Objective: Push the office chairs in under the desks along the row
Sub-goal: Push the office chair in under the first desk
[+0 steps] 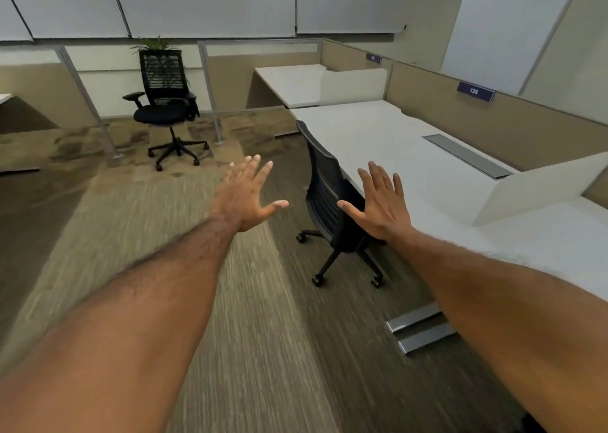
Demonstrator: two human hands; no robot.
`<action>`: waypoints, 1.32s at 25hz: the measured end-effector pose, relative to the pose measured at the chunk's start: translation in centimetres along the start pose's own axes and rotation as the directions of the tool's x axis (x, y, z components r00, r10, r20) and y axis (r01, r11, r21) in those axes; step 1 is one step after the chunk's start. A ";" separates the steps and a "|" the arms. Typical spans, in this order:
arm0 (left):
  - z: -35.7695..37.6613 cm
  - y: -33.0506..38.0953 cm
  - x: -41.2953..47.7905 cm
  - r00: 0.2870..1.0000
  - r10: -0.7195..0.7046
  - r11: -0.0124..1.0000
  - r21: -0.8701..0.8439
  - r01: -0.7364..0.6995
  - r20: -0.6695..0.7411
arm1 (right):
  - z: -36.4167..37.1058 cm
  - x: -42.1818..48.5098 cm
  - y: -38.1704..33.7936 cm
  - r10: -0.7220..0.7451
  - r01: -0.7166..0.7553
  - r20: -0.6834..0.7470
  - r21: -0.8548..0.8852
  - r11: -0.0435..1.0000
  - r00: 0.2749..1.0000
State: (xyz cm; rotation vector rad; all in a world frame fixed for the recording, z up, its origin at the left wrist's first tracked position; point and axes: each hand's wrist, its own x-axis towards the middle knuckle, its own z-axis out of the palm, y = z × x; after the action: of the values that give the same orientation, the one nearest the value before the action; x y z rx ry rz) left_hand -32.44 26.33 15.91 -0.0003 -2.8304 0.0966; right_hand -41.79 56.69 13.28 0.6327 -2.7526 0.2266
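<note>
A black office chair (pixel 324 182) stands at the white desk (pixel 388 136) on the right, its seat tucked under the desktop and its back facing me. My left hand (pixel 245 197) and my right hand (pixel 381 204) are stretched out in front of me, fingers spread, holding nothing. The right hand overlaps the chair's back in the view; whether it touches the chair I cannot tell. The left hand hovers over the carpet to the chair's left. A second black office chair (pixel 164 103) with armrests stands alone on the carpet farther back at the left, away from any desk.
Beige partition walls (pixel 493 120) with number signs run behind the desks. A further white desk (pixel 292 83) lies beyond. Metal desk feet (pixel 421 327) stick out onto the carpet at lower right. Metal-framed glass panels (pixel 210 97) and a potted plant (pixel 158 46) stand near the far chair.
</note>
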 end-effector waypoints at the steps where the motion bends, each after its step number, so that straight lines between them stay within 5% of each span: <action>1: 1.0 -1.1 1.7 1.000 0.013 1.000 0.002 -0.013 -0.003 | 0.9 1.7 -0.4 0.003 -0.003 -0.002 -0.012 1.000 1.000; 21: 19.0 -16.1 45.2 0.961 0.259 0.966 -0.048 -0.256 0.095 | 19.3 39.9 1.6 0.256 -0.259 0.080 0.030 0.965 0.963; 33: 32.7 -18.6 67.7 0.754 0.630 0.776 -0.196 -0.600 0.186 | 30.0 50.5 1.3 0.673 -0.684 0.165 0.012 0.730 0.721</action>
State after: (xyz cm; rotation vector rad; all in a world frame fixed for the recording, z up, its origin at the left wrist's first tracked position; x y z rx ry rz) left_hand -106.68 6.37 6.72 -1.0292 -2.9395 0.0644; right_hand -93.34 31.08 1.55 -0.4163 -3.0122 0.4537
